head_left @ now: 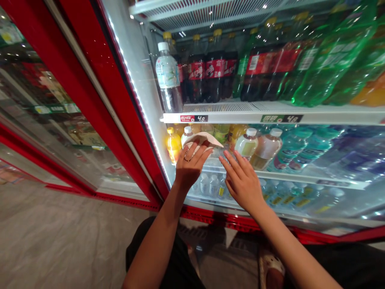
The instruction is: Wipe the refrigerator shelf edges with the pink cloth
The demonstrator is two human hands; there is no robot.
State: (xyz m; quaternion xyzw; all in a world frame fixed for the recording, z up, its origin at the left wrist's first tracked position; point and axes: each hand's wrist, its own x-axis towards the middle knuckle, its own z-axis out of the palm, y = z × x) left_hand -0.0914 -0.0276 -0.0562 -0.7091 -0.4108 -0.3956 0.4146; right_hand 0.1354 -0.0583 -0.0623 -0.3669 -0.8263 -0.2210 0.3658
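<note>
My left hand [192,162] presses a pale folded cloth or tissue [212,138] with its fingers, against what looks like the glass of a drinks cooler. A ring shows on one of its fingers. Just to the right, my right hand [242,178] has its fingers stretched out and holds nothing. Behind the hands, on the middle shelf, stand an orange juice bottle [173,145] and a white-capped bottle [246,143]. The cloth partly hides another white-capped bottle beside the orange one.
Cola bottles [215,66] and large green bottles [333,60] fill the upper shelf [231,117]. Small water bottles [213,184] stand on the bottom shelf. A red door frame [120,100] runs diagonally at the left, with grey floor [60,233] below. A shoe [270,265] shows at the bottom.
</note>
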